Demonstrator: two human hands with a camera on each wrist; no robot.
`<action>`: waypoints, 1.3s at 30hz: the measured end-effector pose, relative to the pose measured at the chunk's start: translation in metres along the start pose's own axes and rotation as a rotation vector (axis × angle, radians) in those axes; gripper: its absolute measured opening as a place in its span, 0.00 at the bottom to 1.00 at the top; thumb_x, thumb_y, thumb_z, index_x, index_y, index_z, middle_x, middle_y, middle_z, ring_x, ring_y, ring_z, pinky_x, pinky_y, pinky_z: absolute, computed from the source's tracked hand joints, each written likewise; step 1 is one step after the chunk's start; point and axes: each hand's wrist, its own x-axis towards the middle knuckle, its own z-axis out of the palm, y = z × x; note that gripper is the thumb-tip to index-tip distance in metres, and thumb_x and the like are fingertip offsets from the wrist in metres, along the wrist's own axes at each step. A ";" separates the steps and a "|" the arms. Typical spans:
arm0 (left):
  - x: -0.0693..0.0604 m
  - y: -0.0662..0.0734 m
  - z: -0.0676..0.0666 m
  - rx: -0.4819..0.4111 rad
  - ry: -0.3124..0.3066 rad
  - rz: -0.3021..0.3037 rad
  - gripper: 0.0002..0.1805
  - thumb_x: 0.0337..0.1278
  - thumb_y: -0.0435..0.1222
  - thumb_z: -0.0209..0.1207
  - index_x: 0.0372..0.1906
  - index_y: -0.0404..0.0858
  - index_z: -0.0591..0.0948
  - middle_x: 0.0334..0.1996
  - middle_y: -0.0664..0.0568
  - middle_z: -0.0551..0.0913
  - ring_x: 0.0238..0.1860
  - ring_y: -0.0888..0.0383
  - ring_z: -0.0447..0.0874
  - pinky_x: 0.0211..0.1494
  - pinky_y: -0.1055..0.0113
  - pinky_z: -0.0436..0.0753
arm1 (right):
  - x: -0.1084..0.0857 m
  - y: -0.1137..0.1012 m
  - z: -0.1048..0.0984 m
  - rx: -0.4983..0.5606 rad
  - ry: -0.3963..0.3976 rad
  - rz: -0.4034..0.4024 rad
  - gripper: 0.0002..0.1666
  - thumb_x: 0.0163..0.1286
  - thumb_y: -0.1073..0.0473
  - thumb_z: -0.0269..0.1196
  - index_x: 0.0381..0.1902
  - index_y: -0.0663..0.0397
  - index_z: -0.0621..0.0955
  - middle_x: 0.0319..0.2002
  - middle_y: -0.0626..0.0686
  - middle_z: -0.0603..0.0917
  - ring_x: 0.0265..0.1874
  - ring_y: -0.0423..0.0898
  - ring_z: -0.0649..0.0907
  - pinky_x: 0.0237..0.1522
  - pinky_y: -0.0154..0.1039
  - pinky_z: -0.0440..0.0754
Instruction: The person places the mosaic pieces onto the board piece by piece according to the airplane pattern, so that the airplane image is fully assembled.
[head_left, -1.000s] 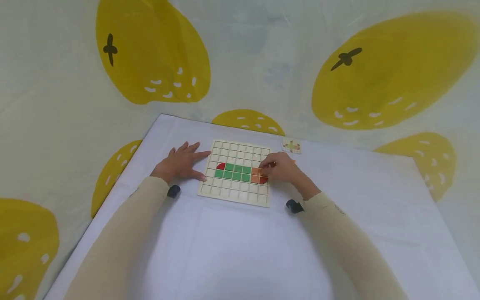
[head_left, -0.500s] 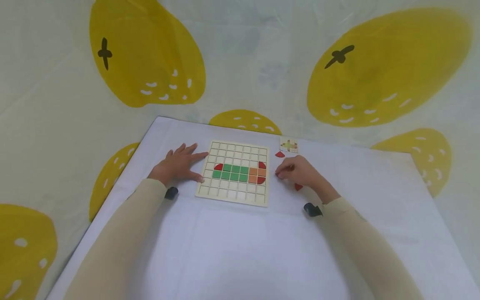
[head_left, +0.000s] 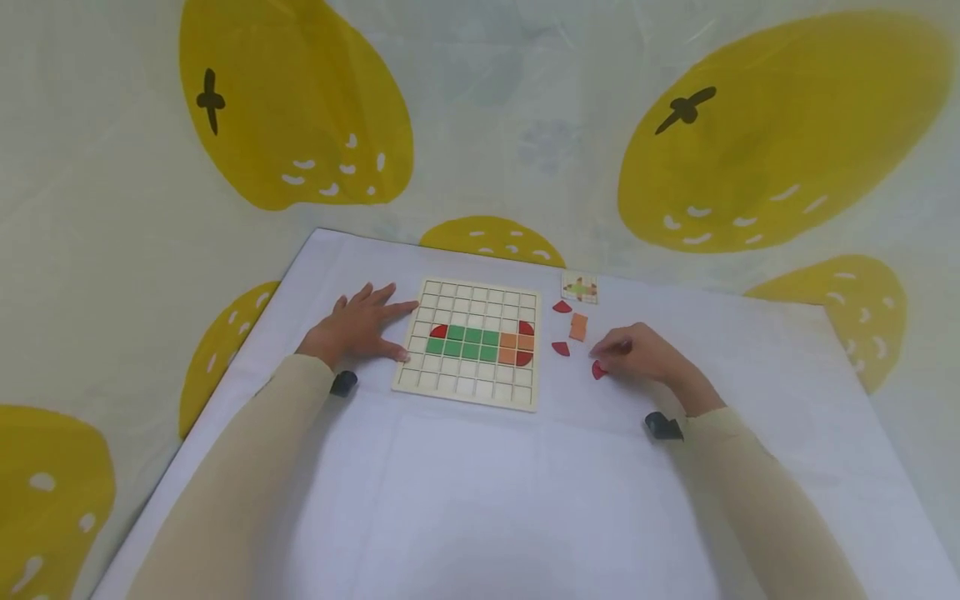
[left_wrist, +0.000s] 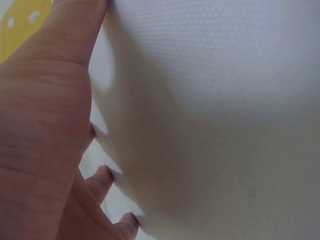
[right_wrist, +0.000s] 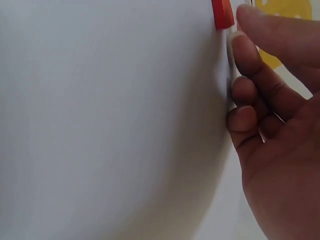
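In the head view, a pale wooden grid board (head_left: 465, 388) lies flat. Green squares (head_left: 472, 343), orange squares (head_left: 516, 342) and red quarter-circle pieces (head_left: 438, 332) sit in its cells. My left hand (head_left: 354, 326) is spread flat at the board's left side, thumb and forefinger touching its edge. My right hand (head_left: 643, 358) is over the table right of the board, fingers curved beside a loose red quarter-circle piece (head_left: 598, 370). In the right wrist view that red piece (right_wrist: 223, 14) lies just past the thumb tip, and thumb and forefinger stand apart.
Between the board and my right hand lie more red quarter-circle pieces (head_left: 561, 348) and some orange squares (head_left: 577, 327). A small printed pattern card (head_left: 580, 287) lies behind them, near the back edge of the white-covered table (head_left: 450, 500).
My right hand has moved off the board and rightward across the table. A red quarter-circle now shows at the board's upper right, and loose pieces are uncovered. My left hand has stayed put.
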 end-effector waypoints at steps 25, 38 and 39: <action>0.001 0.000 0.001 -0.013 -0.015 -0.024 0.56 0.47 0.69 0.70 0.82 0.70 0.56 0.87 0.48 0.44 0.86 0.33 0.36 0.80 0.25 0.44 | -0.012 -0.023 0.022 -0.115 0.113 -0.038 0.15 0.68 0.58 0.73 0.52 0.50 0.88 0.44 0.52 0.87 0.48 0.51 0.80 0.55 0.52 0.86; 0.003 0.000 -0.001 -0.004 -0.019 -0.014 0.57 0.47 0.70 0.70 0.82 0.69 0.56 0.87 0.47 0.44 0.86 0.32 0.37 0.80 0.24 0.45 | 0.005 -0.055 0.033 -0.057 0.125 -0.078 0.19 0.67 0.58 0.74 0.55 0.53 0.88 0.45 0.53 0.87 0.48 0.52 0.78 0.49 0.42 0.81; 0.002 0.000 -0.001 -0.005 -0.020 -0.012 0.57 0.47 0.70 0.70 0.82 0.68 0.56 0.87 0.47 0.44 0.85 0.32 0.37 0.80 0.24 0.45 | 0.006 -0.058 0.033 -0.058 0.124 -0.088 0.18 0.67 0.58 0.74 0.54 0.53 0.88 0.44 0.53 0.87 0.48 0.52 0.78 0.49 0.42 0.81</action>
